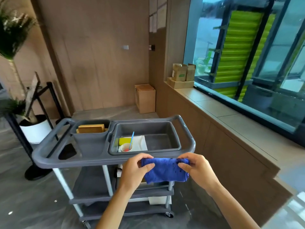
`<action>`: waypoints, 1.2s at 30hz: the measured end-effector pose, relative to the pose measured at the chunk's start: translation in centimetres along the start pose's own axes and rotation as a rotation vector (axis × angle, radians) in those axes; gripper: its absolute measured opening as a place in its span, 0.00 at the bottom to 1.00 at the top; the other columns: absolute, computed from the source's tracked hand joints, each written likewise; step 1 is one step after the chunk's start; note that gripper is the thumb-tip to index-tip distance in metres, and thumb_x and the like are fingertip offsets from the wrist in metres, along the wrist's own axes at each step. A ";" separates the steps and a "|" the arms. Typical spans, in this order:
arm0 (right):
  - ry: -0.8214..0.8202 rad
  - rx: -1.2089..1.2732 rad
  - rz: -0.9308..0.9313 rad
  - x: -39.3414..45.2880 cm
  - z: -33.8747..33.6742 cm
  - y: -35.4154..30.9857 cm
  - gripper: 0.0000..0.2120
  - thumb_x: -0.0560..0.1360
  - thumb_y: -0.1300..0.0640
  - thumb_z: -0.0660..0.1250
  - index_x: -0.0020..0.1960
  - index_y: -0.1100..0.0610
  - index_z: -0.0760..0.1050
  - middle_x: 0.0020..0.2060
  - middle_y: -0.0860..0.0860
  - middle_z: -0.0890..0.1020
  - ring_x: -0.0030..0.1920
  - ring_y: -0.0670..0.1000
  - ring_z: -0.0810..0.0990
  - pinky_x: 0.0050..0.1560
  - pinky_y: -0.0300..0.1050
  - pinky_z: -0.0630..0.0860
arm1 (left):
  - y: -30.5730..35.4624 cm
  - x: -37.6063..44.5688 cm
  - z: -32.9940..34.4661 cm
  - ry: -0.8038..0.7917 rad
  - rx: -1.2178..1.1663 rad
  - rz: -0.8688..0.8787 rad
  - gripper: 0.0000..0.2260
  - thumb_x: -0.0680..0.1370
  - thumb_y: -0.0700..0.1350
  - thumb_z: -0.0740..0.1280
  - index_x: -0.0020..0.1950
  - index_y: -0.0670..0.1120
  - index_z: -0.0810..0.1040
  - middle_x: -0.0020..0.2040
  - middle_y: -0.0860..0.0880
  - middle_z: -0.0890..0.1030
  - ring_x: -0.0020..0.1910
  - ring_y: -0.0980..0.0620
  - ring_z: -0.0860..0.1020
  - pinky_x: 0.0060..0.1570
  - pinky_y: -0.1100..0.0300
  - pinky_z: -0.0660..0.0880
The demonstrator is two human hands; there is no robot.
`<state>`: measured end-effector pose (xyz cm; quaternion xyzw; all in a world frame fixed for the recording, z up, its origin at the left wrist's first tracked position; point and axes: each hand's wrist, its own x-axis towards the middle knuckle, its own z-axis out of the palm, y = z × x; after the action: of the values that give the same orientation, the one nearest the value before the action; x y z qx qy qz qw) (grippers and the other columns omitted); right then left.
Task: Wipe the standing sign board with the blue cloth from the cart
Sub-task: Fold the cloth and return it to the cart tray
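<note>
Both hands hold the blue cloth (165, 171) folded, just in front of the cart (113, 160) handle rim: left hand (133, 171) pinching its left end w/ thumb & fingers, right hand (196, 169) clamped on the right end. Open floor to the left & in front of the cart; window ledge (214, 103) runs close along the right side, sign board (33, 90) stands well apart at far left, by a white planter (35, 131). Top tray (165, 128) holds a yellow sponge (124, 140), white cloth (140, 142) & a cup (126, 147) w/ a blue stick; the bin (90, 139) beside it holds a brown block (91, 128).

Blue cloth (165, 170) between both hands, above cart (105, 160)
</note>
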<state>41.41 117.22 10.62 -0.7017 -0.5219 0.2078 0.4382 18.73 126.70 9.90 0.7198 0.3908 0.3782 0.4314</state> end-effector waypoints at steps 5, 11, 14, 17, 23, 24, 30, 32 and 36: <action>-0.007 -0.027 0.017 5.3 1.4 1.2 0.09 0.75 0.61 0.73 0.46 0.47 0.84 0.39 0.41 0.86 0.42 0.41 0.84 0.41 0.32 0.80 | -2.8 6.3 0.4 -0.038 -0.064 -0.042 0.16 0.73 0.37 0.74 0.47 0.60 0.83 0.45 0.59 0.85 0.49 0.55 0.83 0.53 0.53 0.81; -0.033 -0.081 0.003 13.9 1.5 3.8 0.07 0.76 0.60 0.72 0.48 0.48 0.83 0.42 0.44 0.86 0.43 0.42 0.84 0.42 0.32 0.80 | -5.4 14.7 2.1 -0.026 -0.043 -0.033 0.14 0.72 0.36 0.75 0.43 0.57 0.84 0.44 0.60 0.86 0.47 0.59 0.83 0.50 0.58 0.80; -0.045 -0.078 0.016 18.8 1.9 5.8 0.07 0.76 0.59 0.72 0.48 0.48 0.83 0.42 0.44 0.86 0.44 0.43 0.85 0.44 0.35 0.82 | -7.0 19.1 3.5 0.007 -0.027 -0.051 0.16 0.71 0.37 0.76 0.40 0.60 0.83 0.43 0.61 0.86 0.46 0.59 0.83 0.47 0.63 0.79; -0.072 -0.074 0.047 23.6 2.2 7.9 0.08 0.75 0.60 0.72 0.46 0.46 0.83 0.41 0.45 0.86 0.42 0.43 0.84 0.43 0.35 0.81 | -8.4 23.6 4.9 0.023 -0.015 -0.103 0.15 0.71 0.36 0.77 0.40 0.59 0.84 0.42 0.57 0.86 0.46 0.55 0.83 0.48 0.59 0.80; -0.166 -0.087 0.061 31.9 2.5 10.7 0.07 0.75 0.58 0.72 0.47 0.45 0.82 0.39 0.44 0.85 0.40 0.43 0.83 0.42 0.36 0.79 | -11.2 30.8 6.8 0.065 -0.049 -0.201 0.19 0.70 0.34 0.76 0.37 0.60 0.84 0.40 0.55 0.86 0.44 0.51 0.83 0.43 0.61 0.78; -0.171 -0.089 0.066 33.1 2.8 11.0 0.08 0.75 0.58 0.72 0.47 0.45 0.82 0.39 0.43 0.84 0.40 0.43 0.82 0.42 0.36 0.80 | -11.6 31.7 7.0 0.074 -0.046 -0.216 0.19 0.70 0.33 0.76 0.37 0.60 0.84 0.40 0.56 0.86 0.44 0.52 0.83 0.43 0.61 0.78; -0.198 -0.063 0.088 37.8 4.8 12.5 0.13 0.75 0.63 0.69 0.45 0.43 0.80 0.41 0.35 0.83 0.44 0.38 0.82 0.41 0.29 0.76 | -14.5 36.5 7.0 0.012 -0.035 -0.219 0.22 0.71 0.32 0.73 0.41 0.63 0.83 0.41 0.58 0.85 0.41 0.58 0.82 0.43 0.65 0.76; -0.195 -0.059 0.099 39.4 5.6 12.8 0.15 0.75 0.64 0.68 0.43 0.43 0.79 0.40 0.36 0.83 0.43 0.38 0.81 0.41 0.28 0.76 | -15.5 38.1 6.8 -0.012 -0.026 -0.216 0.23 0.71 0.32 0.73 0.40 0.64 0.82 0.41 0.59 0.84 0.41 0.60 0.81 0.42 0.68 0.75; -0.167 -0.051 0.149 41.7 7.8 13.4 0.13 0.76 0.65 0.68 0.44 0.46 0.79 0.39 0.39 0.83 0.42 0.40 0.81 0.41 0.30 0.76 | -18.0 41.0 6.4 -0.013 -0.026 -0.234 0.20 0.71 0.32 0.73 0.38 0.60 0.82 0.41 0.61 0.84 0.43 0.59 0.81 0.44 0.63 0.77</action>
<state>58.36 157.53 2.28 -0.7296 -0.5081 0.2845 0.3586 36.83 166.87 -0.29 0.6663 0.4643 0.3255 0.4843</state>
